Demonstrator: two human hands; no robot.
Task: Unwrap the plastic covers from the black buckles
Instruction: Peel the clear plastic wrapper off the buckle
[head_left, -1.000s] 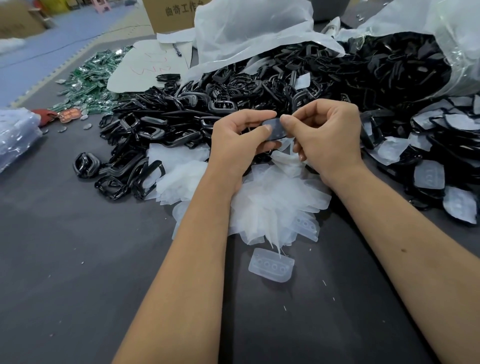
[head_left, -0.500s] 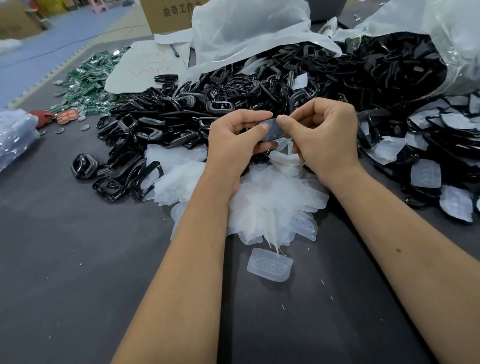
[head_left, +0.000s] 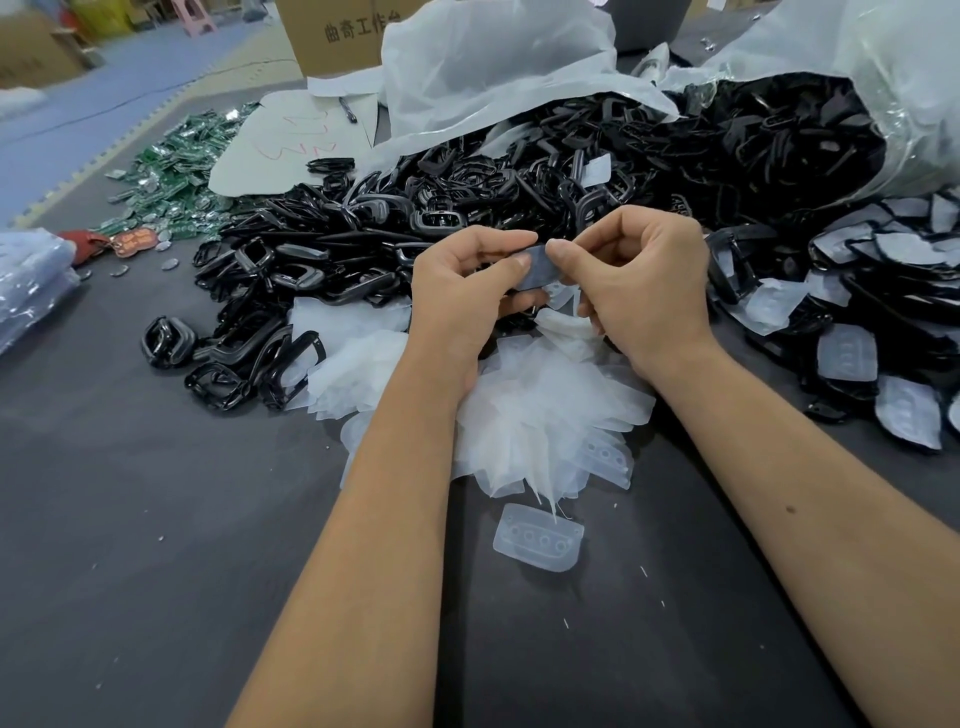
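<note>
Buckle (head_left: 540, 270), still in its cloudy plastic cover, is held above the table, pinched at one end by the left hand (head_left: 467, 291) and at the other by the right hand (head_left: 644, 280), thumbs and forefingers pressed onto it. Directly below the grip lies a heap of peeled covers (head_left: 540, 415). Beyond it spreads the pile of bare black buckles (head_left: 415, 218); right of it, wrapped buckles (head_left: 852, 332).

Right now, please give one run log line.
step: unwrapping | left hand: pinches covered buckle | right hand: pinches same buckle | removed covers: piled below
</note>
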